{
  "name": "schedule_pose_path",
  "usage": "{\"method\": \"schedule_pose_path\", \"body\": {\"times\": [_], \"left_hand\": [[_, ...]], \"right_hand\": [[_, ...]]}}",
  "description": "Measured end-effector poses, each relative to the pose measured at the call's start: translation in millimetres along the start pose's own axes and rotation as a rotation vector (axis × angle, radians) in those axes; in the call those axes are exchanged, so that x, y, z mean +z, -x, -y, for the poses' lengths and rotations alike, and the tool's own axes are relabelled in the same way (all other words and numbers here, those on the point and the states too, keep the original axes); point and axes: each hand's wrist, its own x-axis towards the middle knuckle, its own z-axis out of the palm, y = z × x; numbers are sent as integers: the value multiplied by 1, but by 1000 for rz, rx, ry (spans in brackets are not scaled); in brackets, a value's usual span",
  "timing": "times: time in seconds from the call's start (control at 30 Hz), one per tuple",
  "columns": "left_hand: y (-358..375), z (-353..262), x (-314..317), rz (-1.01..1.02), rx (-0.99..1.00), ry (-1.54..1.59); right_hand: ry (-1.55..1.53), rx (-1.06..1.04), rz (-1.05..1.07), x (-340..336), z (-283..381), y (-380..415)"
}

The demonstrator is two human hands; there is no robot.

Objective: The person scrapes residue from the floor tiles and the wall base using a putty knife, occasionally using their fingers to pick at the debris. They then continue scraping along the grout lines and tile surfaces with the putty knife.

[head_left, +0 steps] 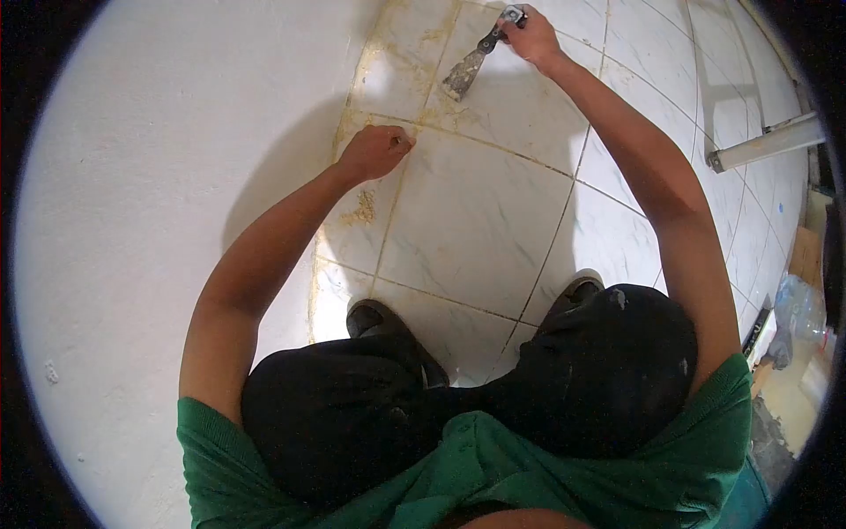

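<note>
My right hand (531, 40) is closed around the black handle of a putty knife (467, 72). Its dirty blade slants down toward the floor tiles (476, 212), close to some yellowish residue (454, 113). Over the tile joint near the wall, my left hand (379, 152) is held with its fingers curled together. Whatever may be inside those fingers is hidden. Yellowish crumbs (361, 210) lie in a small heap on the tile just below the left hand.
A white wall (159, 176) rises along the left side. My shoes (374, 319) stand on the tiles in front of me. To the right are a white leg-like bar (762, 148), a clear plastic bottle (797, 304) and assorted items along the edge.
</note>
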Motion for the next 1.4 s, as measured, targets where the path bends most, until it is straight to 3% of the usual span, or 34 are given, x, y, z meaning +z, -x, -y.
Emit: {"method": "schedule_pose_path", "body": {"times": [0.07, 0.17, 0.27, 0.37, 0.47, 0.6, 0.83, 1.07, 1.17, 1.23, 1.4], "left_hand": [[2, -7, -4, -12, 19, 58], [1, -6, 0, -54, 41, 37], [6, -19, -4, -219, -34, -10], [0, -18, -11, -447, 30, -6], [-3, -17, -17, -501, 71, 41], [0, -11, -14, -514, 64, -17], [-2, -2, -16, -573, 94, -80], [4, -2, -17, -475, -20, -88], [4, -4, -14, -559, 92, -49], [3, -8, -15, -532, 57, -22], [6, -10, -16, -507, 44, -2]], "right_hand": [[36, -44, -129, 1, -3, -2], [43, 72, 6, -6, 3, 5], [-33, 2, 90, 6, 6, 33], [-142, 7, 114, 23, 13, 41], [-130, 21, 53, 8, 27, 27], [6, -43, -62, 4, 40, 29], [-148, -44, 123, 24, 59, 65], [-95, -41, 49, 20, 60, 61], [-153, -58, 97, 35, 59, 77], [-253, -44, 122, 34, 64, 85], [-151, -42, 14, 18, 62, 65]]}}
